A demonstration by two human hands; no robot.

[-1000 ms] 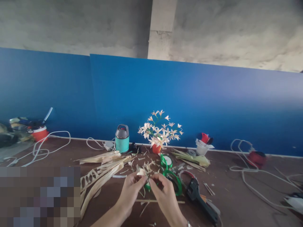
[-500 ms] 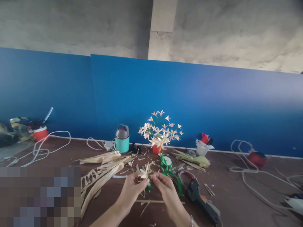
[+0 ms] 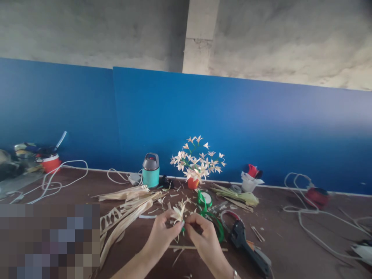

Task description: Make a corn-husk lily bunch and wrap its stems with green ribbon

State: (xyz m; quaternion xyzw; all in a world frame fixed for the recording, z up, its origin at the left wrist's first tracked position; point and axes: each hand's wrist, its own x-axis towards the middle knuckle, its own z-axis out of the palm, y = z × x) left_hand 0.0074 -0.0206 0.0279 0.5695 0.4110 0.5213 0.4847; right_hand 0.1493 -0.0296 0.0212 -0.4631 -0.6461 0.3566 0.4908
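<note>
Flower [image 3: 178,214] at the near middle of the scene, pinched in your left hand [image 3: 163,231]: keep its base steady but uncrushed while your right hand [image 3: 203,231], fingertips drawn together just beside it, on what I cannot tell, moves gently.

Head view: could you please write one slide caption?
Left hand holds a pale flower, right hand beside it, before similar blooms in a red pot.

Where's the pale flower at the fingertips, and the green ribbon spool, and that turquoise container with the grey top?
Pale flower [image 3: 178,213]: head view, on its petals.
Green ribbon spool [image 3: 207,198]: head view, on its round white face.
Turquoise container [image 3: 151,178]: head view, on its side, below the grey top.
</note>
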